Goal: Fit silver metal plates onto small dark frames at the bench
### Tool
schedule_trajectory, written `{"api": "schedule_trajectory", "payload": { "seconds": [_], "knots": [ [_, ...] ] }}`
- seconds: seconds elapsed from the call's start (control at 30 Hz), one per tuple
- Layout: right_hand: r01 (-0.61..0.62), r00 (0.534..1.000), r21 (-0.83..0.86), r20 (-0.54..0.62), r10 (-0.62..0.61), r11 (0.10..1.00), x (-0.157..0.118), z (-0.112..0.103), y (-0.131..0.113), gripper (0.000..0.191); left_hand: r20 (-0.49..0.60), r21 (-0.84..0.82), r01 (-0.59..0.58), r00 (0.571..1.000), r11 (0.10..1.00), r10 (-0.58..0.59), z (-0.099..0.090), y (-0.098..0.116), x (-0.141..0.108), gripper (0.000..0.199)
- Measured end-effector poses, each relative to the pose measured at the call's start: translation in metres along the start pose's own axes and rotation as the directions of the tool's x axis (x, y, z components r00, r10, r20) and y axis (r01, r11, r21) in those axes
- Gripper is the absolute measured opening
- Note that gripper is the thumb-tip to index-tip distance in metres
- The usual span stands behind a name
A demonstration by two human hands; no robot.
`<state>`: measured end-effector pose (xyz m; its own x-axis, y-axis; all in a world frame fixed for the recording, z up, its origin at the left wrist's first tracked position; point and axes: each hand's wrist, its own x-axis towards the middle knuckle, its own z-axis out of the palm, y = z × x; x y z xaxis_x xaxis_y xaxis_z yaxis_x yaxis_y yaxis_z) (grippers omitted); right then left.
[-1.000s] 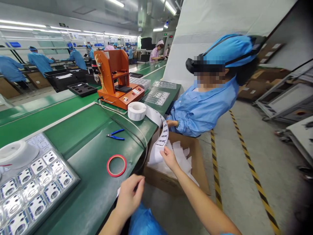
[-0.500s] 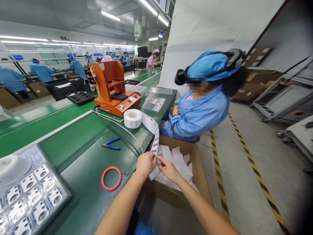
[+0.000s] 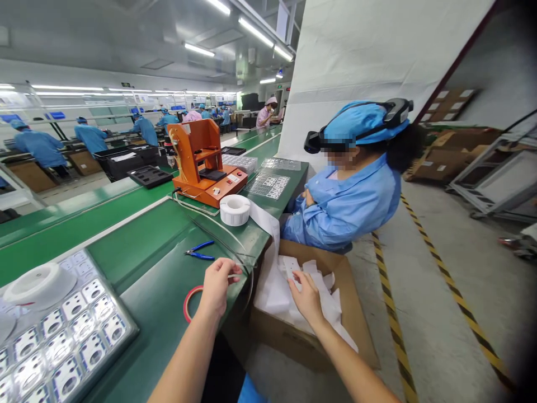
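Note:
My left hand (image 3: 220, 284) is over the table's edge with its fingertips pinched; anything between them is too small to make out. Fingers apart, my right hand (image 3: 307, 296) is over a cardboard box (image 3: 289, 338) holding loose white backing paper (image 3: 329, 296). A white label roll (image 3: 235, 210) stands on the green table, and its strip (image 3: 272, 246) hangs over the edge down into the box. Blue-handled cutters (image 3: 200, 251) lie beyond my left hand. Red tape (image 3: 187, 305) is partly hidden by my left wrist.
An orange machine (image 3: 203, 168) stands behind the roll, its cable running along the table. Trays of printed parts (image 3: 71, 336) are at the left. A seated person (image 3: 348, 196) in blue is beside the box. Label sheets (image 3: 268, 186) lie farther back.
My hands have moved apart and let go of the label strip, which now hangs loose. My left hand moved left over the table, and my right hand opened.

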<state>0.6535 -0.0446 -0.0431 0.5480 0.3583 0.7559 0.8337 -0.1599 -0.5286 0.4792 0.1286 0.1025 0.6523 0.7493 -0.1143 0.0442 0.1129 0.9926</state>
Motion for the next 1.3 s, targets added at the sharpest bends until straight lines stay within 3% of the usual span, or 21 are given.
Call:
{"api": "schedule_trajectory", "payload": {
  "seconds": [0.1, 0.2, 0.3, 0.53, 0.7, 0.77, 0.87, 0.93, 1.03, 1.17, 1.3],
  "knots": [
    [0.179, 0.982, 0.098, -0.071, -0.172, 0.979, 0.007, -0.001, -0.06, 0.011, -0.017, -0.212, 0.056, 0.998, 0.976, -0.061, -0.019, 0.01, -0.036, 0.024],
    [0.356, 0.934, 0.218, -0.116, -0.338, 0.909, 0.022, -0.003, -0.121, 0.034, -0.036, -0.337, 0.079, 0.995, 0.938, -0.096, -0.036, 0.017, -0.069, 0.025],
    [0.496, 0.866, 0.328, -0.116, -0.487, 0.804, 0.039, 0.0, -0.167, 0.04, -0.069, -0.406, 0.066, 0.992, 0.911, -0.103, -0.056, 0.02, -0.095, 0.024],
    [0.65, 0.67, 0.532, -0.063, -0.74, 0.543, 0.048, 0.015, -0.221, 0.031, -0.159, -0.491, 0.023, 0.981, 0.871, -0.115, -0.099, 0.011, -0.141, 0.022],
    [0.622, 0.609, 0.651, -0.053, -0.791, 0.435, 0.039, 0.026, -0.249, 0.03, -0.209, -0.505, 0.001, 0.97, 0.863, -0.124, -0.118, 0.005, -0.163, 0.025],
    [0.589, 0.621, 0.693, -0.059, -0.782, 0.415, 0.036, 0.032, -0.259, 0.03, -0.236, -0.476, -0.011, 0.965, 0.879, -0.116, -0.126, 0.001, -0.17, 0.032],
    [0.481, 0.706, 0.744, -0.015, -0.708, 0.464, 0.027, 0.042, -0.268, 0.03, -0.3, -0.337, -0.021, 0.95, 0.941, -0.087, -0.144, -0.008, -0.18, 0.038],
    [0.354, 0.764, 0.769, 0.091, -0.639, 0.532, 0.016, 0.051, -0.269, 0.026, -0.346, -0.165, 0.0, 0.936, 0.986, -0.058, -0.165, -0.013, -0.185, 0.034],
    [0.203, 0.794, 0.768, 0.234, -0.561, 0.607, -0.006, 0.071, -0.266, 0.019, -0.415, 0.19, 0.061, 0.91, 0.98, 0.024, -0.212, -0.012, -0.18, 0.029],
    [0.113, 0.824, 0.772, 0.28, -0.493, 0.626, -0.038, 0.101, -0.264, 0.014, -0.471, 0.599, 0.217, 0.874, 0.771, 0.12, -0.285, 0.009, -0.14, 0.018],
    [0.038, 0.852, 0.79, 0.294, -0.432, 0.612, -0.063, 0.116, -0.263, 0.02, -0.426, 0.807, 0.342, 0.902, 0.481, 0.074, -0.331, 0.031, -0.083, 0.021]
  ]
}}
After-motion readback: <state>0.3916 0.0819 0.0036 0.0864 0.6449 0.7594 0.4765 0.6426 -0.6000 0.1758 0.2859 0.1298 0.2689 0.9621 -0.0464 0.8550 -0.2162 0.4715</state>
